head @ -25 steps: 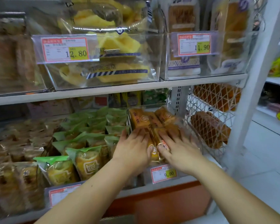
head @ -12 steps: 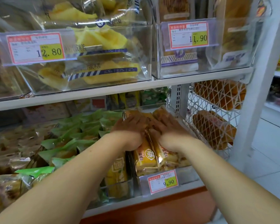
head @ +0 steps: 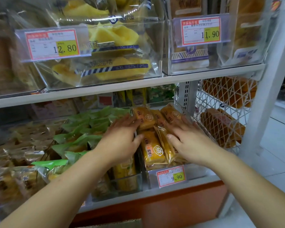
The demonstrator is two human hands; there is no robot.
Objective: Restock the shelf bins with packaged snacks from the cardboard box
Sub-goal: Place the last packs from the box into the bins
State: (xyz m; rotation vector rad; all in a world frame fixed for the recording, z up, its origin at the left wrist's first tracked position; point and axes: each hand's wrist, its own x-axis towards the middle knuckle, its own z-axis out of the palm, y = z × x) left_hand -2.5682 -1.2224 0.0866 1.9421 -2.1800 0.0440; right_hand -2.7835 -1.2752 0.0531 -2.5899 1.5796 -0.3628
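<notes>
Orange packaged snack cakes [head: 152, 149] fill a clear bin [head: 196, 174] with a 9.90 price tag on the lower shelf. My left hand [head: 120, 139] lies flat at the left side of the stack, fingers straight against the packs. On the right side my right hand [head: 186, 137] rests with spread fingers on the packs. More orange packs [head: 145, 118] lie at the back of the bin. A strip of cardboard box [head: 115, 223] shows at the bottom edge.
Green-wrapped snacks [head: 82, 130] fill the bin to the left, brown packs [head: 10, 162] further left. Clear bins of yellow cakes [head: 112, 51] sit on the upper shelf [head: 122, 86]. A white mesh basket [head: 220, 116] with bread hangs at the right, beside a white post [head: 266, 89].
Both hands have drawn back a little from the rear of the bin and spread apart, uncovering the back packs. The camera has moved closer.
</notes>
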